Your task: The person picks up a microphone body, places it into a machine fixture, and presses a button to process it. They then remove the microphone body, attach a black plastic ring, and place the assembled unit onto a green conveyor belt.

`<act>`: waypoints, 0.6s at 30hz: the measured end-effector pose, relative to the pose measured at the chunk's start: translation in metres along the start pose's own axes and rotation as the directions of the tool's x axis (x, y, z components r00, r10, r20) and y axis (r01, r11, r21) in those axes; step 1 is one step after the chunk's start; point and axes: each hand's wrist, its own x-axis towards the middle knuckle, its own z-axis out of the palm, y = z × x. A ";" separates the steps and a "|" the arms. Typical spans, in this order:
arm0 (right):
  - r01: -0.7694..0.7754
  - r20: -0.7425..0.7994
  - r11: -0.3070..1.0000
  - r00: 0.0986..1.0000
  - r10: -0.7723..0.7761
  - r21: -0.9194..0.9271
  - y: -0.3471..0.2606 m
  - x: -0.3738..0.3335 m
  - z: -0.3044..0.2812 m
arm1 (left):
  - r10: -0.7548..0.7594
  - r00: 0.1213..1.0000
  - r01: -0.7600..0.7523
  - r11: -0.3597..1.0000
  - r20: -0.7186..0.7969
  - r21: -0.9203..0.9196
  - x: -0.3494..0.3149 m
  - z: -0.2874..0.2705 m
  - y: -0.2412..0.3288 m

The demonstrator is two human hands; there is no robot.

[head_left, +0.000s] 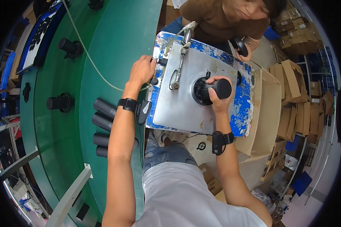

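Note:
My right hand [218, 94] is wrapped round a black cylinder [224, 89], whose wide round base [199, 91] rests on a bare metal plate [170, 109]. At the plate's left edge, my left hand [142, 70] is closed, its fingertips at a small black fitting [162, 61]; what they grip is partly hidden. A pneumatic cylinder [184, 49] with a rod and a slotted metal link [175, 80] lies across the plate's upper left part. Below my left hand sits a black round knob [154, 81].
The plate lies on a worn blue board [243, 109]. On the left, a green conveyor [83, 87] carries black parts with round bases [60, 102] and several black mesh cylinders [105, 108]. A co-worker's hand [245, 53] holds a black part opposite. An open cardboard box [267, 113] stands right.

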 end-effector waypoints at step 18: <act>0.523 -0.167 0.742 0.848 -0.503 0.419 -0.213 0.062 -0.018 | -0.284 0.888 -0.006 0.780 -0.362 -0.626 -0.035 -0.071 0.031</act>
